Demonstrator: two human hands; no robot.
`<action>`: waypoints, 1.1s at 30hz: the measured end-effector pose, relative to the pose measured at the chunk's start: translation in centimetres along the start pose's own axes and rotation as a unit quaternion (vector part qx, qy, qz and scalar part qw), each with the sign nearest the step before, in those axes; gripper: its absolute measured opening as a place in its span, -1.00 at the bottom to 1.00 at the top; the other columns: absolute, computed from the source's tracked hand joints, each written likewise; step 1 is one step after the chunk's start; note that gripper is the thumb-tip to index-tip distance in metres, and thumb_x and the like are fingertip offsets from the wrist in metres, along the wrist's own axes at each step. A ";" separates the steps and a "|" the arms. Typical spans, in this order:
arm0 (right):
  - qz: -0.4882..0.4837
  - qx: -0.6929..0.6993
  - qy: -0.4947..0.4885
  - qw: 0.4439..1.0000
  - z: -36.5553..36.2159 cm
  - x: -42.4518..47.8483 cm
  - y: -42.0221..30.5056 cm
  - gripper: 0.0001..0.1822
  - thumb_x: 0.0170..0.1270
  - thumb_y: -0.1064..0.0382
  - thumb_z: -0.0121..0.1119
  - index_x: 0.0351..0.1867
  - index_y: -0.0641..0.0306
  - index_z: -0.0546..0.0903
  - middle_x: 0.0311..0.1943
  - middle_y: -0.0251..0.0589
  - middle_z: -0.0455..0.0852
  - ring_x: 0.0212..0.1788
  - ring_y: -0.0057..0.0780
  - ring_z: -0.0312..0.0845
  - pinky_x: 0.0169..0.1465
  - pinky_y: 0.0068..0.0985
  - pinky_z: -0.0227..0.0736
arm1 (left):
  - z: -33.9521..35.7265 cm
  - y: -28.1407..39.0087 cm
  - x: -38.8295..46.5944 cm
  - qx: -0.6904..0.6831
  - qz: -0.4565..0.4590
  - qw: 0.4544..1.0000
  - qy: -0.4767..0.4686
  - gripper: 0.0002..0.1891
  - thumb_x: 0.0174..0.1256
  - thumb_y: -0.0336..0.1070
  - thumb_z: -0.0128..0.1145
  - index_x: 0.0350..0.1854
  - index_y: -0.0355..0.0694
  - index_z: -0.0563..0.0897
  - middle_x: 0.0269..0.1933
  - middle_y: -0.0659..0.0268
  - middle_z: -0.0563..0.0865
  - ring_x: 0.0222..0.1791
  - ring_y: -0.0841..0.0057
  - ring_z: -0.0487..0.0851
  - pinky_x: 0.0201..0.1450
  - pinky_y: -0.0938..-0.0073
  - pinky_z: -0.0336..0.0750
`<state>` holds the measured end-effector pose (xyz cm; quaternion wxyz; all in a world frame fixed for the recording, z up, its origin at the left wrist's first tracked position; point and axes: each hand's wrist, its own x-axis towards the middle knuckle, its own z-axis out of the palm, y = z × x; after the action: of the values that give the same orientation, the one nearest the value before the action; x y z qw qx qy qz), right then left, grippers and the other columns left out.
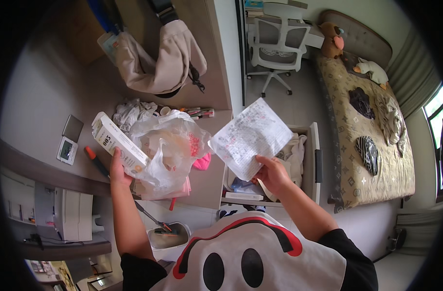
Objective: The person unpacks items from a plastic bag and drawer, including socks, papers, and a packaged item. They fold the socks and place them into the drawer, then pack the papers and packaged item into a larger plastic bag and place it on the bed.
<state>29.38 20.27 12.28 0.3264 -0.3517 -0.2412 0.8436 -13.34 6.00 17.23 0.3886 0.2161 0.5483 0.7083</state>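
Note:
Between the thumb and fingers of my left hand (120, 170) is a slim white cardboard box (116, 140) with printing on it, its top flap up. A crumpled translucent plastic bag (163, 171) lies right beside that hand; whether my fingers also hold it I cannot tell. My right hand (274, 176) pinches the lower edge of a creased white paper sheet (252, 136) covered in small print. The sheet is held above an open drawer (311, 145), where folded cloth (298, 156) and a flat white box (243, 196) lie.
On the desk (207, 182) are several pens (201, 112), an orange-and-black tool (94, 158), a small display device (67, 150) and crumpled white cloth (134, 114). A beige bag (159, 62) hangs above. Below stands a bin (170, 242); a chair (278, 40) and bed (374, 145) are beyond.

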 end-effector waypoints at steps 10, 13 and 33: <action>0.026 0.017 -0.051 0.998 -0.5 0.5 0.6 -0.68 0.37 0.27 -0.01 0.09 0.37 0.44 -0.09 -0.07 0.66 -0.12 -0.27 0.65 -0.07 -0.38 0.60 | 1.5 7.5 -6.4 -0.031 0.156 0.986 -0.048 -0.10 0.21 0.33 0.05 0.46 -0.15 0.10 0.48 0.24 0.17 0.48 0.24 0.09 0.40 0.18 0.19; 0.086 0.012 -0.054 0.995 -0.9 1.9 2.0 -0.64 0.39 0.25 -0.04 0.16 0.33 0.39 -0.01 -0.12 0.62 0.00 -0.28 0.60 0.07 -0.35 0.55 | 1.5 8.3 -8.0 -0.019 0.178 0.984 -0.020 -0.12 0.27 0.30 0.00 0.47 -0.17 0.07 0.47 0.26 0.22 0.49 0.27 0.06 0.44 0.24 0.13; -0.018 0.158 0.029 0.987 -4.1 2.6 -0.1 -0.74 0.33 0.19 0.05 0.01 0.17 0.49 -0.14 -0.32 0.70 -0.14 -0.48 0.64 -0.11 -0.52 0.53 | 18.8 -18.2 -6.0 -0.064 -0.363 0.925 -0.096 -0.69 0.44 -0.13 0.00 0.10 -0.17 0.49 -0.09 0.30 0.65 -0.12 0.46 0.66 -0.03 0.38 0.58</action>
<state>31.07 22.91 8.61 0.3995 -0.3158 -0.1019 0.8545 9.77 14.48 6.54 0.6831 0.0441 0.5023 0.5284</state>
